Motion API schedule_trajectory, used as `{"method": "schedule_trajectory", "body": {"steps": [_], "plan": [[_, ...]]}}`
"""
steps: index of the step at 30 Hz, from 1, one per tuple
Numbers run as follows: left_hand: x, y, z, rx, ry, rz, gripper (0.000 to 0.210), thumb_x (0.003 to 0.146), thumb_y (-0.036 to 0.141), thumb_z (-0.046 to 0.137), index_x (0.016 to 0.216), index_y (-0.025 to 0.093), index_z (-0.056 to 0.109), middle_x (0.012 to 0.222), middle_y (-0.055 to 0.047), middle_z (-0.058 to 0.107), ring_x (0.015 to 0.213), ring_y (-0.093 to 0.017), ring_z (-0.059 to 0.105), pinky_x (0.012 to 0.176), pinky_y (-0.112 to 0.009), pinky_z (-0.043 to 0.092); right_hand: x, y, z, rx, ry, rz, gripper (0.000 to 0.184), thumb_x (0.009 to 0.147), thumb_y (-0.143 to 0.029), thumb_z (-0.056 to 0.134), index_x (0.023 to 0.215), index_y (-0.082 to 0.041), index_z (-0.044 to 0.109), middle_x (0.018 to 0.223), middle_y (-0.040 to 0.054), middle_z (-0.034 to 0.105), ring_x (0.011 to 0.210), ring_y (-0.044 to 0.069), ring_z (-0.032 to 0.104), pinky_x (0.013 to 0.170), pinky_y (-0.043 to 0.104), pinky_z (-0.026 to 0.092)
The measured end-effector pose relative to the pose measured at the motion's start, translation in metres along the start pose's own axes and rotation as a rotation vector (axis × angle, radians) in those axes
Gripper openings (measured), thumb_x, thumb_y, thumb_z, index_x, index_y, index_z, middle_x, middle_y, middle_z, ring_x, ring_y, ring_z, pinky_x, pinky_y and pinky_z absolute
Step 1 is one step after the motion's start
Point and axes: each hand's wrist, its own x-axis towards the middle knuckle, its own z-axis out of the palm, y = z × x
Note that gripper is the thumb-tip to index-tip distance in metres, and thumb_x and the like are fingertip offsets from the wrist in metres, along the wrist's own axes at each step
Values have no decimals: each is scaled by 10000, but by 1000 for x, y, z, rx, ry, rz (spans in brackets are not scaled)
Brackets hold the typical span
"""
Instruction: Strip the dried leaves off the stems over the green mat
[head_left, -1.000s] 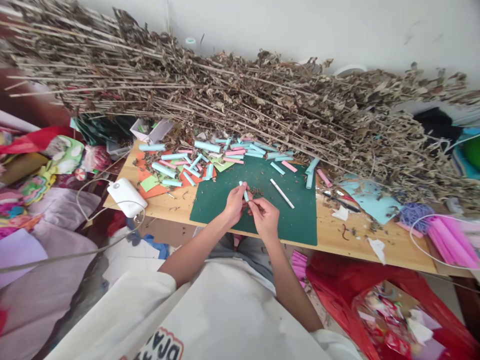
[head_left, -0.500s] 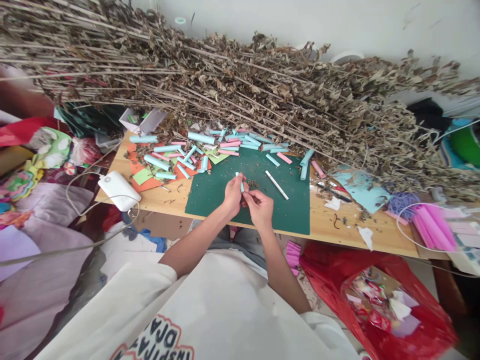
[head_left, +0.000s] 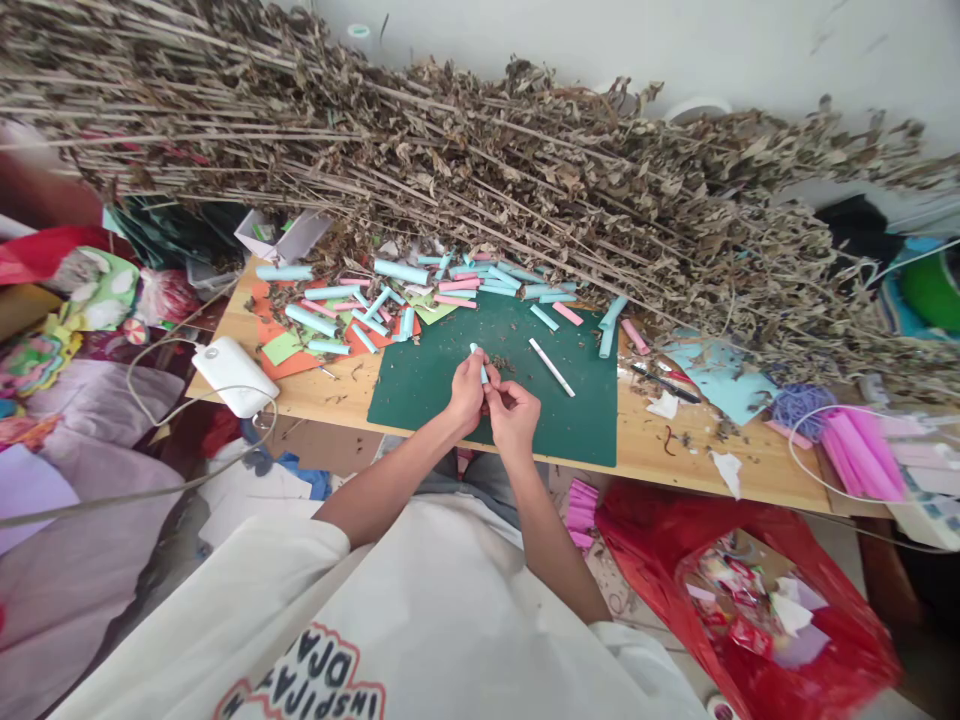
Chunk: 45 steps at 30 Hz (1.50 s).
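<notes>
My left hand (head_left: 468,388) is closed round a small light-blue paper tube (head_left: 482,372), whose upper end pokes out above the fingers. At the tube's lower end, the thumb and fingers of my right hand (head_left: 515,412) are pinched together; whether they grip the tube itself is hidden. Both hands are over a dark green cutting mat (head_left: 420,385). Crumbled dry leaves (head_left: 504,362) lie on the mat just beyond the fingers. To the right of them rests a thin white stick (head_left: 551,367). Several blue paper tubes (head_left: 401,272) and pink paper tubes (head_left: 568,314) are scattered along the mat's far edge.
A large heap of dried leafy stems (head_left: 480,170) spans the back of the wooden table (head_left: 341,400). A white power bank (head_left: 236,376) with a cable sits at left. At right are a black pen (head_left: 666,384) and blue paper (head_left: 724,375); below hangs a red bag (head_left: 645,540) of scraps.
My right hand has shifted slightly left, closer to my left hand. The tube stays in my left hand, and the whole view has moved a little.
</notes>
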Motion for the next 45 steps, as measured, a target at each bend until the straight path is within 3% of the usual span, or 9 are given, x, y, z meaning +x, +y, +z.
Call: {"method": "schedule_trajectory", "body": {"steps": [17, 26, 38, 45], "plan": [[4, -7, -1, 59, -27, 50, 379, 890, 535, 521, 751, 189, 455, 454, 44, 480, 384, -67, 341, 398, -177, 254, -2, 3, 7, 59, 114, -10, 220, 721, -355, 626, 612, -166, 599, 514, -28, 535, 486, 111, 476, 477, 233, 423], [2, 2, 4, 65, 47, -21, 319, 920, 490, 473, 805, 194, 449, 479, 56, 496, 347, -65, 331, 361, -171, 215, 4, 0, -8, 137, -48, 105, 373, 694, -506, 705, 774, -142, 715, 638, 27, 678, 556, 167, 608, 553, 308, 550], [4, -3, 5, 56, 5, 10, 346, 925, 499, 479, 778, 188, 441, 462, 45, 496, 390, -68, 373, 419, -172, 291, -2, 1, 7, 17, 178, -23, 225, 730, -349, 642, 638, -143, 633, 545, -18, 576, 513, 107, 494, 520, 230, 439], [5, 12, 7, 52, 28, -90, 294, 943, 460, 438, 809, 198, 449, 486, 54, 506, 320, -65, 303, 337, -172, 168, 5, -4, -1, 210, -16, 74, 299, 711, -430, 714, 789, -142, 713, 611, 6, 660, 501, 138, 570, 513, 277, 512]]}}
